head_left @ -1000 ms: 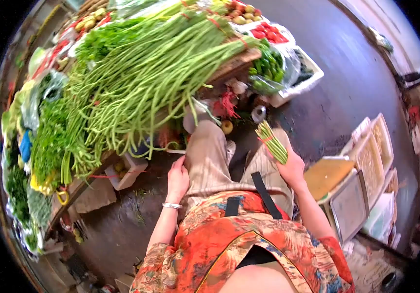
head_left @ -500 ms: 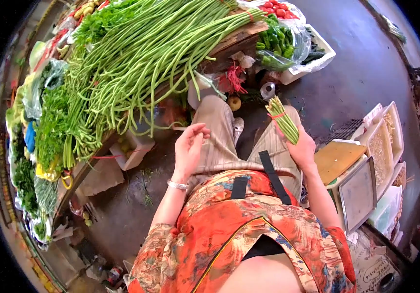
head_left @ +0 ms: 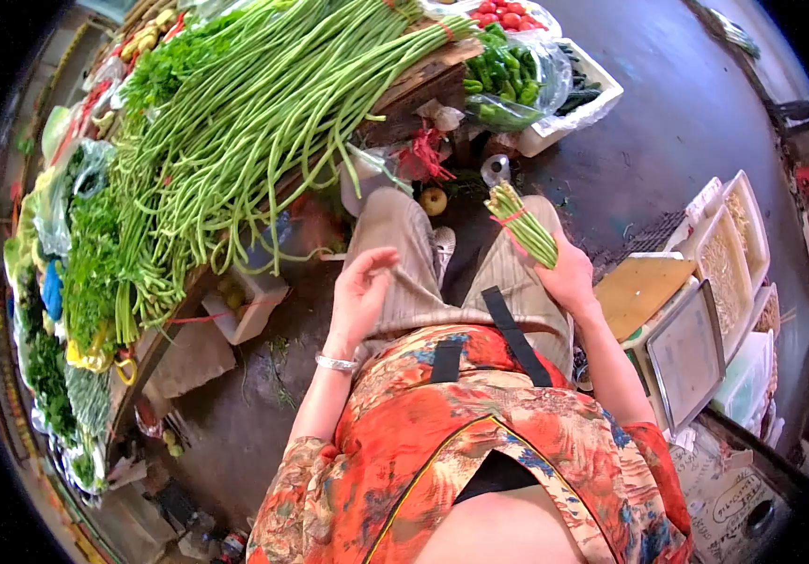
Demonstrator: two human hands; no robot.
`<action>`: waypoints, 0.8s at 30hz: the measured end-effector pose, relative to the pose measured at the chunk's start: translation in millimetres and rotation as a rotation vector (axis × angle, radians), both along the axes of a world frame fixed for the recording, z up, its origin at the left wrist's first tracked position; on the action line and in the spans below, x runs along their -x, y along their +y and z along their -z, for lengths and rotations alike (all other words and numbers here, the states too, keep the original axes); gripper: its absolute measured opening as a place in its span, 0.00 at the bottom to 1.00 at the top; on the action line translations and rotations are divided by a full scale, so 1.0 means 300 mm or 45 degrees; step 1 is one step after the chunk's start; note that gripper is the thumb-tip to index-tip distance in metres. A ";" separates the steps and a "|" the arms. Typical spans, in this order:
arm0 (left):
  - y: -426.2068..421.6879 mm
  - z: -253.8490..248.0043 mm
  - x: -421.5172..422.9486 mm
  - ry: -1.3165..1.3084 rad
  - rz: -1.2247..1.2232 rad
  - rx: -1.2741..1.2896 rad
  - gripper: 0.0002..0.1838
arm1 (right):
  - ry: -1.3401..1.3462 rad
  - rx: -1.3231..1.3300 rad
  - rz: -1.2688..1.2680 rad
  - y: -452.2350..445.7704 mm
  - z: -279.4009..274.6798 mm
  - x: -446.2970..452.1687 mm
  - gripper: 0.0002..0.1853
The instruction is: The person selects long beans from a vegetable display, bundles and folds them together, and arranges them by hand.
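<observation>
My right hand (head_left: 566, 273) is closed round the lower end of a short bunch of green stalks (head_left: 525, 226), tied with a red band, above my right knee. Over my left thigh hangs my left hand (head_left: 359, 291), its fingers loosely curled but apart, holding nothing; a silver bracelet (head_left: 336, 362) circles that wrist. Long green beans (head_left: 264, 132) lie heaped on a wooden table (head_left: 414, 86) in front of me to the left, their thin ends drooping over its edge.
Leafy greens (head_left: 94, 273) cover the table's left end. Green peppers (head_left: 508, 75), red tomatoes (head_left: 508, 16) and a white foam box (head_left: 588, 99) are beyond its right end. At my right stand trays (head_left: 724, 273) and a brown board (head_left: 641, 293). A metal can (head_left: 496, 169) is ahead.
My left hand has risen from beside my left thigh to above it, its fingers moving apart. The bunch stays in my right hand. The whole view has shifted slightly.
</observation>
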State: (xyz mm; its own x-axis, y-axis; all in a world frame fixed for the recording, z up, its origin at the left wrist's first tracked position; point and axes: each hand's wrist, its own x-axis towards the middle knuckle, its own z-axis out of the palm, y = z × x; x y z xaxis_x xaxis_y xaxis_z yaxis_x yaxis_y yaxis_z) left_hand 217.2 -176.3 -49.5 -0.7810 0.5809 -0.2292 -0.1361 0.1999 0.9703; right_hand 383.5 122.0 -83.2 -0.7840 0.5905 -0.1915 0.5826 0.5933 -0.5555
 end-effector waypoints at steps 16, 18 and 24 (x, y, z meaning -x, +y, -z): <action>0.165 -0.103 -0.089 -0.374 0.148 -0.620 0.33 | 0.266 0.199 -0.816 -0.297 -0.255 0.202 0.22; 0.116 -0.089 -0.113 -0.434 -0.017 -0.624 0.21 | 0.259 -0.072 -0.877 -0.326 -0.230 0.194 0.27; -0.033 -0.028 -0.093 -0.672 -0.464 -0.783 0.13 | 0.188 -0.224 -0.829 -0.283 -0.069 0.122 0.29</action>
